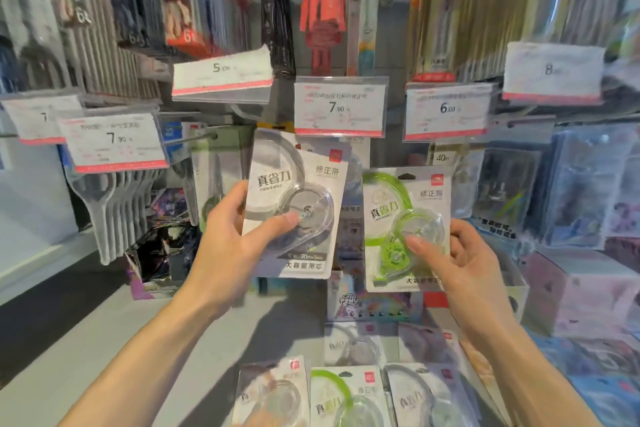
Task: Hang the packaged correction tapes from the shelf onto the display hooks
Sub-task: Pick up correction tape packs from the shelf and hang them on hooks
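Observation:
My left hand grips a grey-and-clear packaged correction tape, thumb on its front, raised just below the 7.90 price tag. My right hand holds a green packaged correction tape by its lower right, thumb on the blister. The top of the grey pack sits near the tag; the hook itself is hidden behind it. Several more packaged tapes, grey and green, lie on the grey shelf in front of me.
Price tags marked 7.90, 5.00 and 6.00 hang at hook ends. Scissors packs hang to the left, pens and other stationery above. Boxes of cards stand on the right.

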The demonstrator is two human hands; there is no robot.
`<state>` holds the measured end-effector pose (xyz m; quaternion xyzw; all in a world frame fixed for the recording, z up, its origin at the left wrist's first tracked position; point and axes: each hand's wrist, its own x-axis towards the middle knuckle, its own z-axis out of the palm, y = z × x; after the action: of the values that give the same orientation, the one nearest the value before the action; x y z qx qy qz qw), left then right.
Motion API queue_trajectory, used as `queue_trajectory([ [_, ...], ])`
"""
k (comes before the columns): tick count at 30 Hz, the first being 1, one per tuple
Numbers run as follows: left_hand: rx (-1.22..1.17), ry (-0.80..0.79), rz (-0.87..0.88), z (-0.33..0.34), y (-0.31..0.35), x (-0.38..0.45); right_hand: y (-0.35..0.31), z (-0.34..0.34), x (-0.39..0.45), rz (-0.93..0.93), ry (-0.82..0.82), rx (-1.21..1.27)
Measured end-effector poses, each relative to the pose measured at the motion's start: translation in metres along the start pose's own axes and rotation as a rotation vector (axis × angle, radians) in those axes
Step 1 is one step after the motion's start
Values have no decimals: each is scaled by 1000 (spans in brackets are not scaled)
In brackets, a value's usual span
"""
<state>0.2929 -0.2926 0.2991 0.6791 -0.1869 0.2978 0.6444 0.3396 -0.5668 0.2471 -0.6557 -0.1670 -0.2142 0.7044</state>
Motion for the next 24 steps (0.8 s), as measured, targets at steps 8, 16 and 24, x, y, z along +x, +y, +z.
queue_trajectory([
  [8,-56,7,135,-4,29,3,-9,11,8,-97,-77,-25],
  [16,-56,44,180,-7,37,7,-28,47,32,-191,-151,-40],
  [24,-59,54,181,-9,37,9,-40,68,49,-170,-125,8],
])
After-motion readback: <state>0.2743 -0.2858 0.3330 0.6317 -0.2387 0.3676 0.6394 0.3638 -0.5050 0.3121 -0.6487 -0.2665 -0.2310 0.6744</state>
